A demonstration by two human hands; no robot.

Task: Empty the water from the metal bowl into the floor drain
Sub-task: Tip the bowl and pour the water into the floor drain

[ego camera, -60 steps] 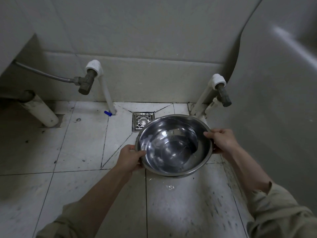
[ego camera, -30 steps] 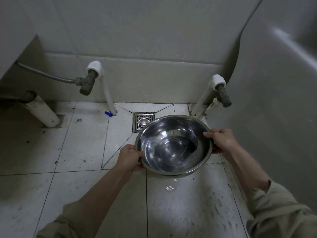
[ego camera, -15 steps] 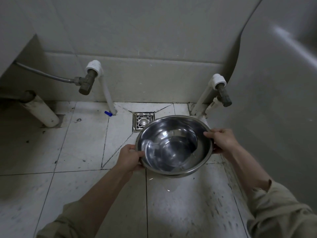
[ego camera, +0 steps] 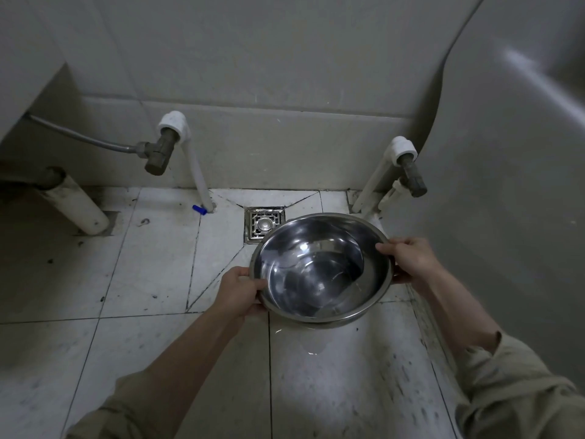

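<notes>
Left hand (ego camera: 238, 288) and right hand (ego camera: 408, 259) each close on opposite sides of the rim of the metal bowl (ego camera: 321, 269), thumbs over the edge, holding it off the white tiled floor (ego camera: 152, 264) with a little water (ego camera: 335, 280) pooled in its base. Its far rim overlaps the near right corner of the square floor drain (ego camera: 261, 224), which sits against the wall base. White pipes with valves stand to either side: left valve (ego camera: 158, 155), right valve (ego camera: 411, 175).
</notes>
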